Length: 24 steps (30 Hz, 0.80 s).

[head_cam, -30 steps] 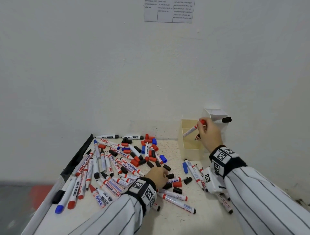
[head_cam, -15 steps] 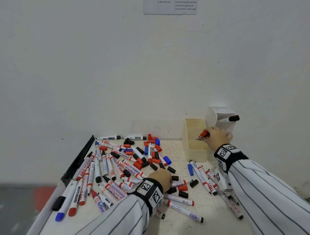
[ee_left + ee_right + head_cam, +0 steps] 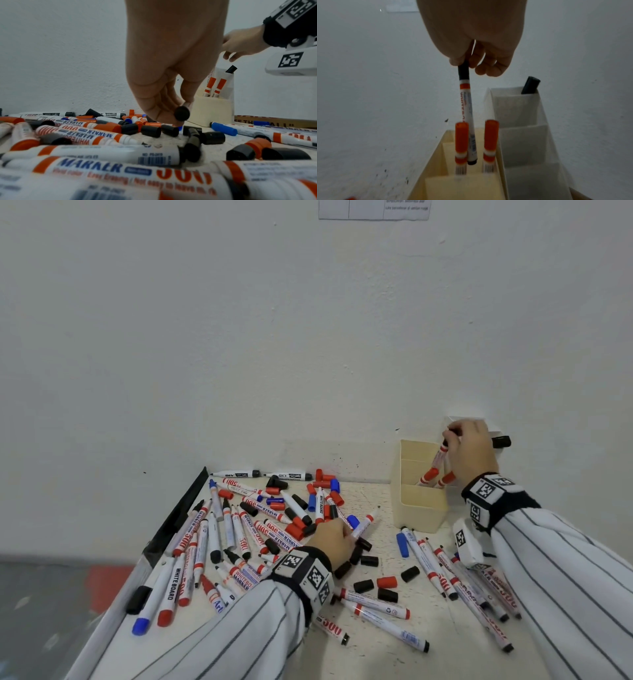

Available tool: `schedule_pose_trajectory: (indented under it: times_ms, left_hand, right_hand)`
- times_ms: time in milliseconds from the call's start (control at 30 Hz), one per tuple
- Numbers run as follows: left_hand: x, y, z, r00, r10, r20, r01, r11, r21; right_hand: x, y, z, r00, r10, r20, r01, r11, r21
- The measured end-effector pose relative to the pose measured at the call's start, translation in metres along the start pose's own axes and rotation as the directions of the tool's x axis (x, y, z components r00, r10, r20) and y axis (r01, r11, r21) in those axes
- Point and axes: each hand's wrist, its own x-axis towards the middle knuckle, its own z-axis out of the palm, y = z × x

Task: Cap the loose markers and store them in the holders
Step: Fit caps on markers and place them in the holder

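My right hand hovers over the cream holder and pinches a black-capped marker by its cap. That marker hangs upright between two red-capped markers standing in the holder. My left hand is over the pile of loose markers and grips an uncapped white marker whose tip points up and to the right. Its round black rear end shows between my fingertips.
A white holder beside the cream one holds a black marker. Loose red, black and blue caps lie mid-table. More markers lie at the right. A black strip runs along the table's left edge. The wall stands close behind.
The red-capped marker my right hand carried now stands in the cream holder, and that hand has risen with a black-capped marker. My left hand has raised an uncapped marker from the pile.
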Motion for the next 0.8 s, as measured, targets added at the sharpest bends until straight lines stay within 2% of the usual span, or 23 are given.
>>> schedule_pose_trajectory:
  times_ms: [100, 167, 333, 467, 567, 667, 800]
  left_hand:
    - [0.004, -0.004, -0.005, 0.997, -0.047, -0.066, 0.036, 0.987, -0.157]
    - [0.007, -0.005, -0.011, 0.992, -0.084, -0.097, 0.057, 0.965, -0.254]
    - [0.011, -0.014, -0.021, 0.986, -0.124, -0.109, 0.078, 0.932, -0.354]
    - [0.012, -0.024, -0.027, 0.984, -0.127, -0.122, 0.072, 0.923, -0.379]
    - [0.013, -0.031, -0.03, 0.985, -0.114, -0.127, 0.058, 0.924, -0.377]
    - [0.014, -0.035, -0.031, 0.986, -0.119, -0.12, 0.065, 0.924, -0.377]
    - [0.014, -0.038, -0.031, 0.987, -0.116, -0.11, 0.069, 0.93, -0.361]
  right_hand:
    - [0.012, -0.014, -0.007, 0.989, -0.045, -0.139, 0.056, 0.996, 0.073]
    - [0.018, -0.02, -0.007, 0.983, -0.07, -0.168, 0.089, 0.99, 0.108]
    - [0.015, -0.019, 0.018, 0.998, -0.049, -0.046, 0.054, 0.994, 0.098]
    - [0.009, -0.025, 0.024, 0.994, -0.054, -0.094, 0.066, 0.99, 0.125]
    - [0.013, -0.025, 0.027, 0.996, -0.042, -0.084, 0.055, 0.986, 0.156]
    - [0.017, -0.018, 0.037, 0.999, 0.035, 0.012, -0.036, 0.994, 0.103]
    - [0.014, -0.004, 0.054, 0.987, 0.077, 0.141, -0.081, 0.996, 0.022]
